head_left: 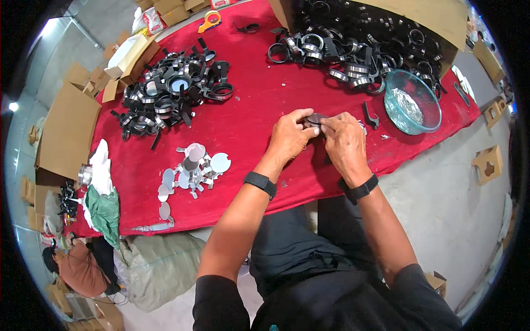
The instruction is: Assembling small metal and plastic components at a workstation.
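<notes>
Over the red-covered table, both my hands meet at a small dark round part (314,118) with a disc-like face. My left hand (289,135) pinches it from the left between thumb and fingers. From the other side, my right hand (346,141) grips its edge with closed fingertips, which hide some of it. A black curved handle piece (371,117) lies just right of my right hand, beside a few tiny pale bits. Further right stands a clear teal bowl (395,113) holding many small silvery pieces. Loose round grey discs with tabs (190,171) lie left of my forearms.
Black and silver ring clamps form a heap (165,96) at the far left. More spill from a large cardboard box (408,14) at the far right. A yellow tape dispenser (210,21) sits at the back. White and green cloths (102,209) hang at the left edge.
</notes>
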{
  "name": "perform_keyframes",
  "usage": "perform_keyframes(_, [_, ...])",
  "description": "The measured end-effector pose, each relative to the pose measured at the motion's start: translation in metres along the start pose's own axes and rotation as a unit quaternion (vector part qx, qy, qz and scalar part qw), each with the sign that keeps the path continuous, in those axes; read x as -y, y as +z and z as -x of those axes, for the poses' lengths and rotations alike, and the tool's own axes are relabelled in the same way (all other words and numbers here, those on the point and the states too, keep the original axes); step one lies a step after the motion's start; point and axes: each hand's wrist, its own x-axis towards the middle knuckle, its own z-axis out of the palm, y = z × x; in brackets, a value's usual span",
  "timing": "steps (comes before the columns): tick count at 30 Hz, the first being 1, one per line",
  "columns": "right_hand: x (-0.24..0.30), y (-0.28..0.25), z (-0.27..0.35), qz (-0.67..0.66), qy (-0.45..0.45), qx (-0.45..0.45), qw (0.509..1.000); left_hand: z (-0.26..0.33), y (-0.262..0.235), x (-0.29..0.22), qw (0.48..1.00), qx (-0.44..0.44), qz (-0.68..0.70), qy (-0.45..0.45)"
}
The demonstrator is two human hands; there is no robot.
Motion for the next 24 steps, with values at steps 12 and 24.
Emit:
perform_keyframes(12, [0.007, -0.008, 0.002, -0.005, 0.011, 0.034, 0.999, 0.003, -0.002, -0.004, 0.996, 0.008, -0.081, 0.033])
perform_keyframes(24, [0.026, 0.008, -0.045, -0.430, 0.336, 0.244, 0.802, 0.050, -0.068, -0.054, 0.995, -0.011, -0.090, 0.038])
